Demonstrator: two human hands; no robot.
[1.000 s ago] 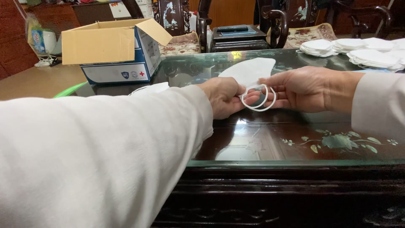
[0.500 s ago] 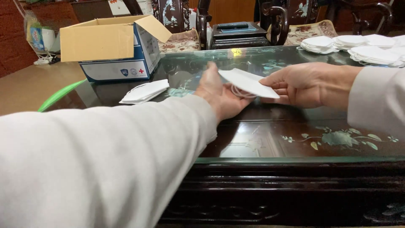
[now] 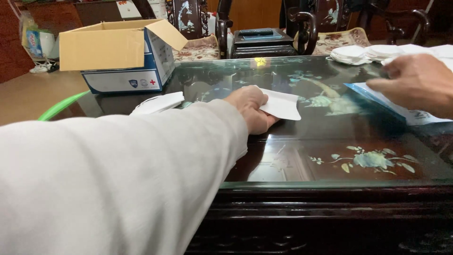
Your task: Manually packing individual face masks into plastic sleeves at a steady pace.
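Observation:
My left hand point(image 3: 252, 109) grips a folded white face mask point(image 3: 282, 105) and holds it flat on the dark glass-topped table point(image 3: 292, 160). My right hand point(image 3: 415, 82) hovers at the right, fingers curled over a clear plastic pouch with a blue edge point(image 3: 401, 106) lying on the table. Whether it grips the pouch cannot be told. Another white mask point(image 3: 158, 103) lies on the table left of my left arm.
An open cardboard box with blue and white sides point(image 3: 120, 54) stands at the back left. Piles of white masks point(image 3: 377, 52) sit at the back right. Dark carved chairs point(image 3: 264, 28) stand behind the table. A green curved edge point(image 3: 59, 106) shows at the left.
My right hand has let go of the mask and moved right to the plastic pouch. My left hand has lowered the mask onto the table.

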